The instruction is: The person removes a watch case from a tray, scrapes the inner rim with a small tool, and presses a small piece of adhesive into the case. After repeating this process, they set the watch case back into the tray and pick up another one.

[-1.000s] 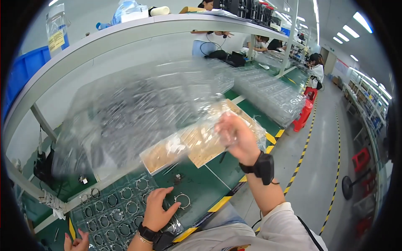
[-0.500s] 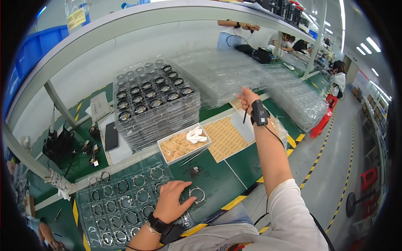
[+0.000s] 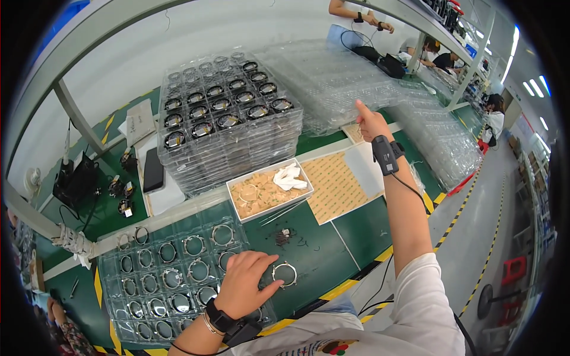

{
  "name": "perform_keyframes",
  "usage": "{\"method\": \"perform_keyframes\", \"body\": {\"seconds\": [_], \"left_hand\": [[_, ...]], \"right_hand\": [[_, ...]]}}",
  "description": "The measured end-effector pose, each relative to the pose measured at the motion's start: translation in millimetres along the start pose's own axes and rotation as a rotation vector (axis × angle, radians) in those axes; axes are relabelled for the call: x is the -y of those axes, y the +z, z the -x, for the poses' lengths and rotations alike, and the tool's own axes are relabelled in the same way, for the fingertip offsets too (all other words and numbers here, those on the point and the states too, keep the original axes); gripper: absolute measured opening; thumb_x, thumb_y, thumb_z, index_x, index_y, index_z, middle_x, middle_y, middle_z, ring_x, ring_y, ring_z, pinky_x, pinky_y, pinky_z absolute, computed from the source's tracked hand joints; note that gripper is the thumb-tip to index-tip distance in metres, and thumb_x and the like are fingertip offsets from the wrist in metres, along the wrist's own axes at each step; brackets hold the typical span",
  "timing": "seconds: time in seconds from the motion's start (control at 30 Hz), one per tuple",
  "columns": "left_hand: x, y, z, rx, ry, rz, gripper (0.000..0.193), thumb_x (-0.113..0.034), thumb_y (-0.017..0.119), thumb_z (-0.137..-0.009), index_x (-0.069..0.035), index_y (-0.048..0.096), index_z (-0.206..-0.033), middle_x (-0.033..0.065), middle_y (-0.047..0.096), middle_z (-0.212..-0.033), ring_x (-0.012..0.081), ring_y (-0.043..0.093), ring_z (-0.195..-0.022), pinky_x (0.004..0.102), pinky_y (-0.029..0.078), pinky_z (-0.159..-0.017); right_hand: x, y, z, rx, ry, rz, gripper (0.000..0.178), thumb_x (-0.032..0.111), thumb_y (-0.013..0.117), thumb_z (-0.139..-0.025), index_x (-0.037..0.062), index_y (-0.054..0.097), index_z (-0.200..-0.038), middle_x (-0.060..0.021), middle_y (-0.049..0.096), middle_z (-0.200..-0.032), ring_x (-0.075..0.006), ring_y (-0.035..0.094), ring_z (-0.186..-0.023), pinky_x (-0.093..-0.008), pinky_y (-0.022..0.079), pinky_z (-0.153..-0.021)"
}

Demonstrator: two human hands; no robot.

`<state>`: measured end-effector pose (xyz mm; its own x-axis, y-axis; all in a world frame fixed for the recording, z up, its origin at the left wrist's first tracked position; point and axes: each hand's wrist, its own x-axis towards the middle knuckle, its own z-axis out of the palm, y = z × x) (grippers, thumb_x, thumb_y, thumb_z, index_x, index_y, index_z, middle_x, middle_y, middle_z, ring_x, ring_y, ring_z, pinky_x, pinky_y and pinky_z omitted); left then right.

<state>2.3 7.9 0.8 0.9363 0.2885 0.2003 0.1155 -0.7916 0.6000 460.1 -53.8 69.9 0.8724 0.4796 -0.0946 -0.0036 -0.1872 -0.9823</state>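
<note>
My left hand (image 3: 244, 286) rests over the right edge of a clear plastic tray (image 3: 111, 296) with several thin metal rings in its pockets. Its thumb and index finger are spread apart. Just right of the thumb, a single metal ring (image 3: 295, 275) with small tabs lies on the green bench. My right hand (image 3: 373, 126) is stretched far forward, beyond a brown patterned sheet (image 3: 329, 193). Its index finger points out and the other fingers are curled; what they hold, if anything, is hidden. Beside that hand lies a small brown-topped piece (image 3: 352, 132).
A white box (image 3: 276, 207) holds brown scraps and crumpled white tissue. Thin metal tweezers (image 3: 282, 213) and dark bits (image 3: 285, 237) lie before it. Behind stands a tall stack of clear trays (image 3: 237, 157) with black round parts; more clear trays (image 3: 439, 139) lie right. A phone (image 3: 154, 169) lies left.
My right hand has reached a little farther forward, and the dark stick seen below it earlier no longer shows. My left hand stays beside the ring. The view has shifted slightly.
</note>
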Motion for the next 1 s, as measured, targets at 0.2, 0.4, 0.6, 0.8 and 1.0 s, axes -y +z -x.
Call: {"method": "perform_keyframes", "body": {"seconds": [0.2, 0.4, 0.6, 0.8, 1.0], "left_hand": [[-3, 0, -1, 0.001, 0.015, -0.015, 0.05, -0.026, 0.082, -0.081, -0.007, 0.067, -0.124, 0.0116, 0.063, -0.116, 0.0318, 0.057, -0.113, 0.0434, 0.038, -0.101], [-6, 0, 3, 0.001, 0.018, -0.022, 0.05, -0.028, 0.08, -0.082, -0.007, 0.066, -0.125, 0.0112, 0.063, -0.117, 0.031, 0.057, -0.113, 0.0438, 0.039, -0.1], [-2, 4, 2, -0.065, -0.005, 0.027, 0.046, -0.022, 0.08, -0.081, -0.006, 0.066, -0.123, 0.0122, 0.063, -0.115, 0.0336, 0.057, -0.112, 0.0446, 0.041, -0.098], [8, -2, -2, -0.28, -0.055, 0.025, 0.037, -0.013, 0.076, -0.081, -0.004, 0.068, -0.116, 0.013, 0.064, -0.11, 0.035, 0.058, -0.11, 0.0463, 0.044, -0.098], [12, -1, -1, -0.271, -0.078, -0.001, 0.034, -0.007, 0.074, -0.08, -0.005, 0.068, -0.114, 0.0123, 0.065, -0.11, 0.0348, 0.058, -0.11, 0.046, 0.044, -0.099]], "right_hand": [[-23, -27, 8, 0.265, -0.101, -0.254, 0.032, 0.033, 0.061, -0.104, 0.0126, 0.053, -0.08, 0.0101, 0.031, -0.056, -0.0025, 0.025, -0.045, -0.0228, 0.017, -0.042], [-24, -28, 61, 0.297, -0.138, -0.233, 0.023, 0.025, 0.061, -0.103, 0.0129, 0.057, -0.084, 0.0103, 0.037, -0.061, -0.0013, 0.029, -0.05, -0.0219, 0.019, -0.046], [-39, 19, 146, 0.424, -0.52, 0.224, 0.01, 0.003, 0.07, -0.093, 0.0017, 0.067, -0.102, 0.0044, 0.057, -0.072, -0.0058, 0.052, -0.064, -0.0228, 0.043, -0.06], [-61, 67, 213, 0.627, -0.458, 0.42, 0.015, -0.003, 0.071, -0.089, -0.0015, 0.069, -0.104, -0.0019, 0.067, -0.083, -0.0102, 0.063, -0.075, -0.0251, 0.051, -0.068], [-88, 92, 223, 0.568, -0.803, 0.549, 0.019, -0.006, 0.07, -0.087, 0.0003, 0.072, -0.105, -0.0073, 0.072, -0.087, -0.0133, 0.07, -0.084, -0.025, 0.055, -0.074]]}}
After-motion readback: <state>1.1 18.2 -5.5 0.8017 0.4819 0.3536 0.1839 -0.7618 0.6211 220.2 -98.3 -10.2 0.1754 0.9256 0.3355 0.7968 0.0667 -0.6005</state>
